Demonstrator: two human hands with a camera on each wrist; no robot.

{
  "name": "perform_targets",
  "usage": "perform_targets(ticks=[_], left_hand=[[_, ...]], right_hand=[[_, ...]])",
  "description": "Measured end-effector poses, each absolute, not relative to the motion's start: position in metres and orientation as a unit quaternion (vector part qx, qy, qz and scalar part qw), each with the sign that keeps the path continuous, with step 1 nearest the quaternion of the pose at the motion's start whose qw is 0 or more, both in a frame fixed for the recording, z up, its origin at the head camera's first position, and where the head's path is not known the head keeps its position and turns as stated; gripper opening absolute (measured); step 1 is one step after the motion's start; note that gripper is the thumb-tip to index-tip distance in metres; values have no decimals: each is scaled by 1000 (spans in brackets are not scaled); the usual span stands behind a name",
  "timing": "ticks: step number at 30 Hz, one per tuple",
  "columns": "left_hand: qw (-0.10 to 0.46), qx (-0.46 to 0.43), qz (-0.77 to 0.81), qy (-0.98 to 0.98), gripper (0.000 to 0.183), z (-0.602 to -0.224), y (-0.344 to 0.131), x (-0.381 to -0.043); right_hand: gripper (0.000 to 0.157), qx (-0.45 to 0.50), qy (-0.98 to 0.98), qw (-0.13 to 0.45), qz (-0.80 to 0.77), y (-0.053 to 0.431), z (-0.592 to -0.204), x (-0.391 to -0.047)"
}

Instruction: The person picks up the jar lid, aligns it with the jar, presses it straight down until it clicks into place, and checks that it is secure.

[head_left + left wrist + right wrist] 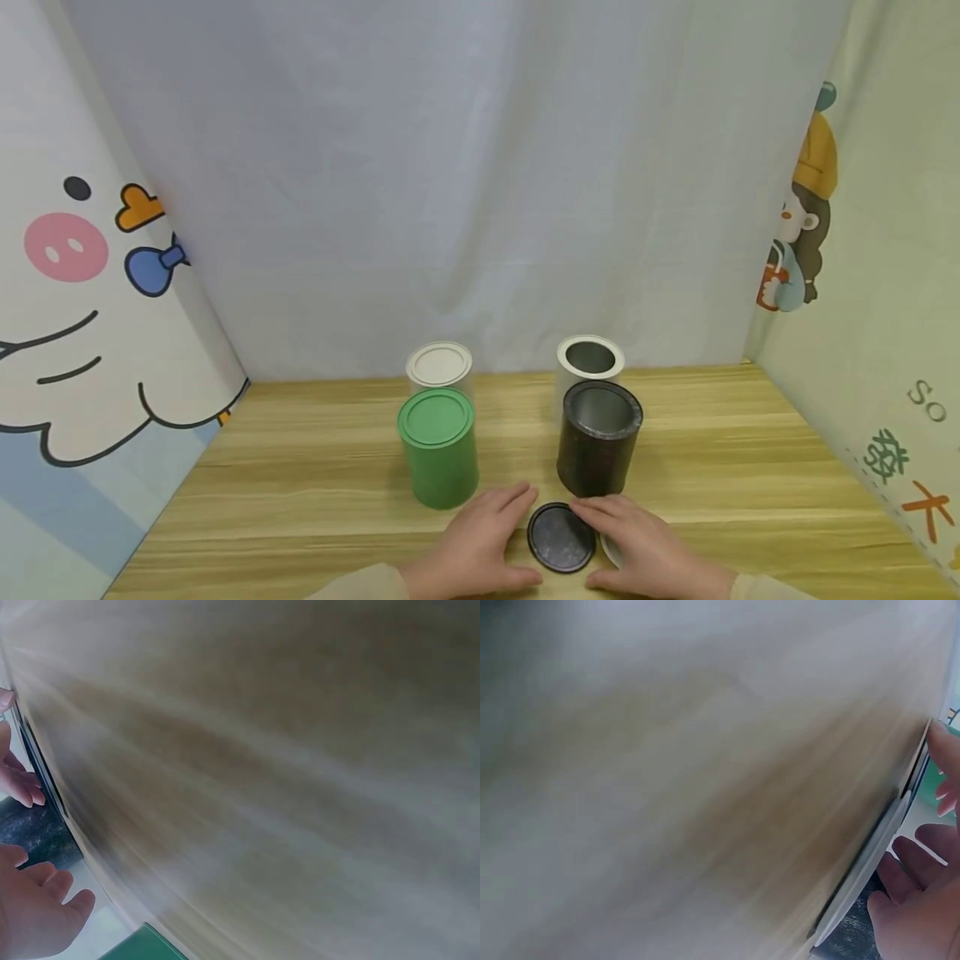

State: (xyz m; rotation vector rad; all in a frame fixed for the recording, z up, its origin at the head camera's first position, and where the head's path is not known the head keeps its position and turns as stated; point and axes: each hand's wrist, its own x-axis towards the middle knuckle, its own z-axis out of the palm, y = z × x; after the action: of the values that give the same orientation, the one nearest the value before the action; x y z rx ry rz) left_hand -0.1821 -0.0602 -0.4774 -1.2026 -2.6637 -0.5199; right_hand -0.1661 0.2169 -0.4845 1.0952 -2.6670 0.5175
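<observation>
A round black lid (562, 538) lies flat on the table between the two hands. My left hand (483, 546) is just left of it, thumb and fingers spread apart, with nothing in its grasp. On the other side my right hand (648, 546) reaches in, its fingertips and thumb right at the lid's edge, fingers relaxed. Under that hand a white lid (611, 550) shows partly; the right wrist view gives its pale rim (862, 874) edge-on. Straight ahead of the right hand stands a black can (597, 446), its top uncovered.
A green can (441, 450) with its lid on stands ahead of the left hand. Behind it is a lidded white can (439, 365). Another white can (561, 383), lidless, stands behind the black one. Pale curtains (450, 167) enclose the wooden table (300, 483).
</observation>
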Motion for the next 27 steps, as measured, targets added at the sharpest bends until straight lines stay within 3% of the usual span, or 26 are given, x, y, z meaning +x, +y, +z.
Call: perform_targets(ticks=[18,27], left_hand=[[49,-409,-152,-898,95,-486,-54,-194],[30,-421,-162,-892,87,-487,-53,-200]], right_hand=[[79,384,-898,139,162,215,-493,-172],[79,383,-897,141,172,213,-495,-174]])
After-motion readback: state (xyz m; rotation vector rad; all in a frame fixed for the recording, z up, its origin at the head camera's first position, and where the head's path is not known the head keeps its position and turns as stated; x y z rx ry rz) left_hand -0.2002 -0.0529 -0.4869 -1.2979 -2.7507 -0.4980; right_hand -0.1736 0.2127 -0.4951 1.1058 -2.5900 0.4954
